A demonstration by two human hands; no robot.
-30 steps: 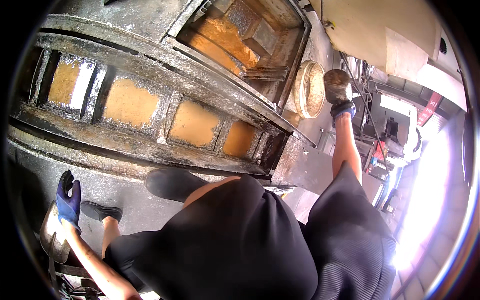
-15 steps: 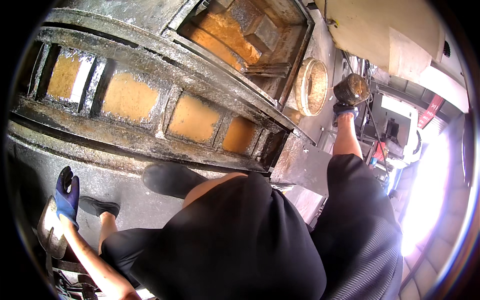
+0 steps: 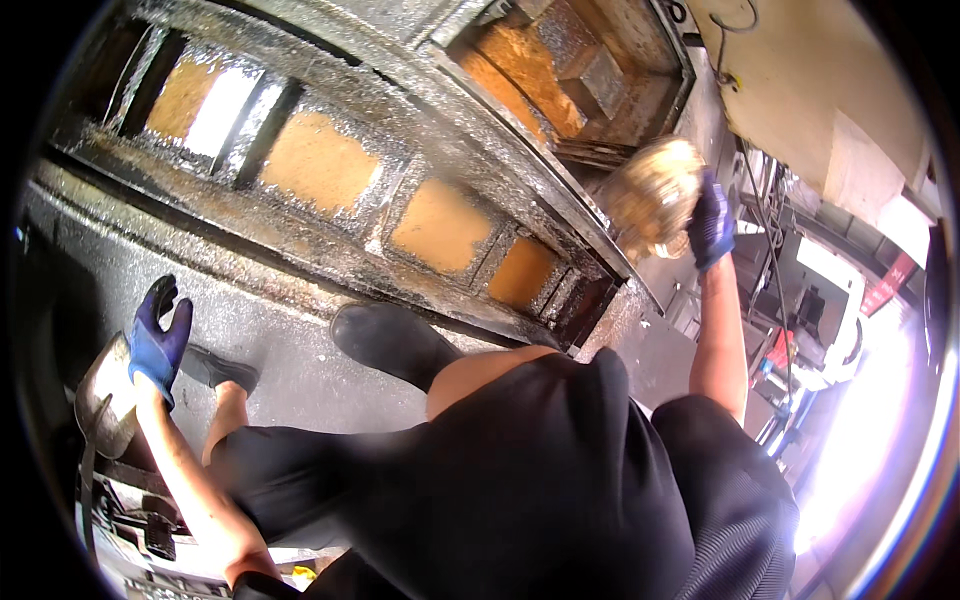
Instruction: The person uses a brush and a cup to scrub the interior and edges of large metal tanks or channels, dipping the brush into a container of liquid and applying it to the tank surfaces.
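Near the black boot (image 3: 385, 345), the left hand (image 3: 157, 335) in its blue glove is hanging w/ fingers spread, holding nothing, beside a grey metal piece (image 3: 100, 400). Beyond the boot, the right hand (image 3: 712, 222) is now gripping the round tan pan (image 3: 655, 195), tipped further up than 1 s ago, by the grimy tank frame (image 3: 500, 180). Pan contents and right fingertips are too blurred to tell.
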